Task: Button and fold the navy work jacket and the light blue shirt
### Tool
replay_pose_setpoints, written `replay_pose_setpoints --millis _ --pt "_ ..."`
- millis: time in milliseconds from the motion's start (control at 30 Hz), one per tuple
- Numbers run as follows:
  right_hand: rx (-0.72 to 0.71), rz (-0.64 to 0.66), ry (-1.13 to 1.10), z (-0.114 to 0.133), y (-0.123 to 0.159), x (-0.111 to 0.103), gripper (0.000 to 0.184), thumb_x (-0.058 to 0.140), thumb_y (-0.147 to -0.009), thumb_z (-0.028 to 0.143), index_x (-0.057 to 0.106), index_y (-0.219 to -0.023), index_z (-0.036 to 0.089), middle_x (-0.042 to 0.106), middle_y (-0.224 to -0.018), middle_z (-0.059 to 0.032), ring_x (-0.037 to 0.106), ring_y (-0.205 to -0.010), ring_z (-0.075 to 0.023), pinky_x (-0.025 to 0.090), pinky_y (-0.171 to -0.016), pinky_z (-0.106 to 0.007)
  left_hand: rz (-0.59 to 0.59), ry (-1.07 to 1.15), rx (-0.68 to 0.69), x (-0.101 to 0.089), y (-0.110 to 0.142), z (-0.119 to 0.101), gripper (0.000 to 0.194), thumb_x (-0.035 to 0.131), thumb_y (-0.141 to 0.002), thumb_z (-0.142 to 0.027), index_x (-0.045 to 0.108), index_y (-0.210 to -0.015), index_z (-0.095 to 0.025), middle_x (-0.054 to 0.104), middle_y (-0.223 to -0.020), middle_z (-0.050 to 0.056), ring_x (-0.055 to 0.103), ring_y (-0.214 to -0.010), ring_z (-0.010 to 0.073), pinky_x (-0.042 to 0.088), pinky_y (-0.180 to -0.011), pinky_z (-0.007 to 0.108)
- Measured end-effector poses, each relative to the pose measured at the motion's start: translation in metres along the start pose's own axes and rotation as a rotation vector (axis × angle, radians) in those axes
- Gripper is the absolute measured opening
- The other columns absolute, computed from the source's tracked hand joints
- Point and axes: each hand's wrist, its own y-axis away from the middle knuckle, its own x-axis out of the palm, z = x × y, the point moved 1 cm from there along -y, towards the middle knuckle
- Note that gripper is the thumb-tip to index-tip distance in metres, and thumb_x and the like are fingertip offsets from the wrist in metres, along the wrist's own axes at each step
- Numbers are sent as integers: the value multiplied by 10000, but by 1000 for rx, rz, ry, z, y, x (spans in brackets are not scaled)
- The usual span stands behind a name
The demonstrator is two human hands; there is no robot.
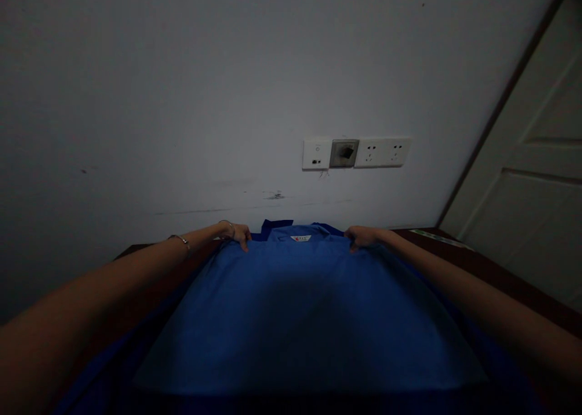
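A blue shirt [300, 306] lies spread flat on a dark brown table [500, 275], its collar and small white label [301, 238] at the far edge near the wall. My left hand [239, 233] pinches the shirt at its far left shoulder. A thin bracelet [180, 239] sits on that wrist. At the far right shoulder my right hand [361, 237] grips the cloth with fingers curled. Both arms stretch forward over the shirt's two sides.
A white wall [182, 100] rises right behind the table, with a row of sockets and a switch [357, 152]. A white door [541, 179] stands at the right. A pale strip [439, 238] lies at the table's far right corner.
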Motion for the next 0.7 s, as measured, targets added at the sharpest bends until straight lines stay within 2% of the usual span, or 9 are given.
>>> replay_pose_setpoints --millis 233,400,567,700 --pt "17 -92 131 9 9 -3 368 630 -533 217 626 -894 148 672 -927 -56 607 -839 -217 437 -699 -252 -113 -167 38 0 4 -8 327 700 -443 -244 628 -745 -140 649 -714 20 582 -686 173 464 -625 253" --pt "2 -197 223 18 26 -12 411 621 -574 252 603 -969 140 650 -980 -90 595 -875 -227 429 -720 -253 -252 -208 143 -12 17 -4 347 693 -484 -303 592 -776 -143 624 -733 -1 556 -699 148 428 -629 220" --pt "-32 -260 264 31 51 -25 385 598 -604 273 592 -961 130 646 -944 -92 586 -873 -237 427 -720 -265 -296 -240 174 -26 39 -3 443 690 -514 -354 615 -897 -145 645 -821 29 556 -727 159 428 -651 235" --pt "-74 -302 249 48 82 -37 333 580 -628 268 580 -932 133 644 -902 -80 583 -830 -218 422 -704 -262 -257 -236 156 -29 65 -22 431 673 -533 -335 643 -914 -135 665 -832 41 564 -726 164 439 -674 253"
